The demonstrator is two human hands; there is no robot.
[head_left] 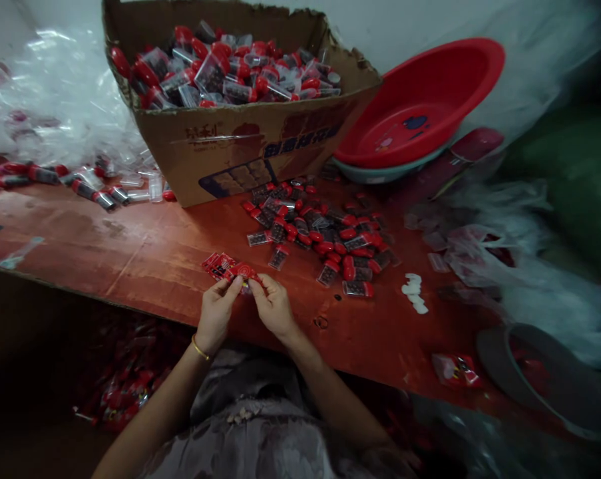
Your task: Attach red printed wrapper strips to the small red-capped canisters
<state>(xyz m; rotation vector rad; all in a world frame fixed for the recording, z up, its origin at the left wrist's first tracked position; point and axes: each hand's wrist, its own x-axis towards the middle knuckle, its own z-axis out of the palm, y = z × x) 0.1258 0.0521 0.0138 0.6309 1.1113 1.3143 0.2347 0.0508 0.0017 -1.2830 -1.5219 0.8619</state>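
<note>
Near the table's front edge, my left hand (pixel 217 311) and my right hand (pixel 273 307) pinch a small red printed packet (pixel 243 271) between thumbs and fingers. Its contents are too small to make out. Just behind my left hand lie more flat red packets (pixel 217 263) on the table. Beyond my right hand spreads a heap of small clear tubes with red caps (pixel 325 233), filled with dark beads. A thin dark rubber band (pixel 321 322) rests to the right of my right wrist.
A torn cardboard box (pixel 240 143) full of capped tubes stands at the back. Behind it on the right leans a red basin (pixel 420 100). White pieces (pixel 414 293), a filled red packet (pixel 454 370) and a grey bowl (pixel 544 379) are at right. Clear plastic bags (pixel 80 93) pile up at left.
</note>
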